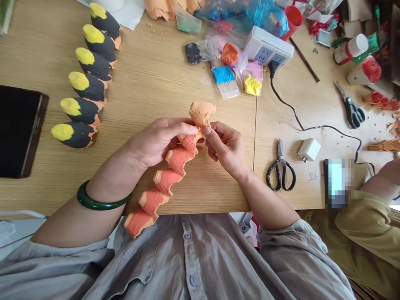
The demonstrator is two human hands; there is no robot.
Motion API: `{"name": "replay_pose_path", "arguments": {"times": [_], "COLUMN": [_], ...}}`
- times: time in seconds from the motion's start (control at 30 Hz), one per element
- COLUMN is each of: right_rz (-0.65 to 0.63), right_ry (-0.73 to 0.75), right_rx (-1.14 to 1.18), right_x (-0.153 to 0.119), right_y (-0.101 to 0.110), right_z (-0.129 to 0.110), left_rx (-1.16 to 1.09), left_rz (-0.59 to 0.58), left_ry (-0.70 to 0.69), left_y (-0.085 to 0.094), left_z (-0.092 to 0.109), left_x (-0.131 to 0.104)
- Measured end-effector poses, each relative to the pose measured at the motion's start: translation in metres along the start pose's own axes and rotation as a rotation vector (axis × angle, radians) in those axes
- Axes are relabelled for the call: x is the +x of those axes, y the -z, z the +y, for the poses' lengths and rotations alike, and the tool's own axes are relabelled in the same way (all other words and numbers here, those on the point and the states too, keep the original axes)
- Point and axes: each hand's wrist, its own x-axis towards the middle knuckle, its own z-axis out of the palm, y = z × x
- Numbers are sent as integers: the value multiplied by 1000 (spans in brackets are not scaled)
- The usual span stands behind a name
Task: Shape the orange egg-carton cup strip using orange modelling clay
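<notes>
An orange egg carton strip (167,180) hangs slantwise over the table's front edge, its lower cups coated in coral-red clay. Its top cup (202,112) is bare orange. My left hand (158,139) is closed round the strip near the upper end, thumb resting on a cup with a patch of clay. From the other side, my right hand (225,146) pinches the strip's edge just below the bare cup, thumb pressed on it. A bit of red clay seems to show by the right fingers, which are partly hidden.
A black strip of cups with yellow ends (88,87) lies left, near a dark tablet (21,131). Clay bags (225,77) and a power strip (268,48) lie ahead. Scissors (281,166), a white charger (309,150) and another person's arm (383,179) are right.
</notes>
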Motion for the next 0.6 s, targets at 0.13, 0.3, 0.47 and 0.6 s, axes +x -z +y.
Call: {"name": "replay_pose_path", "arguments": {"times": [0.13, 0.3, 0.47, 0.6], "right_rz": [-11, -20, 5, 20], "right_ry": [-36, -60, -91, -41], "right_rx": [-14, -13, -42, -88], "right_x": [-3, -5, -4, -2], "right_y": [-3, -4, -2, -4], "right_z": [1, 3, 2, -1], "left_rx": [69, 47, -140, -216], "left_rz": [-19, 2, -68, -62], "left_ry": [-17, -7, 41, 115], "left_y": [3, 2, -2, -4], "left_z": [-7, -9, -10, -10], "left_x": [1, 0, 4, 5]}}
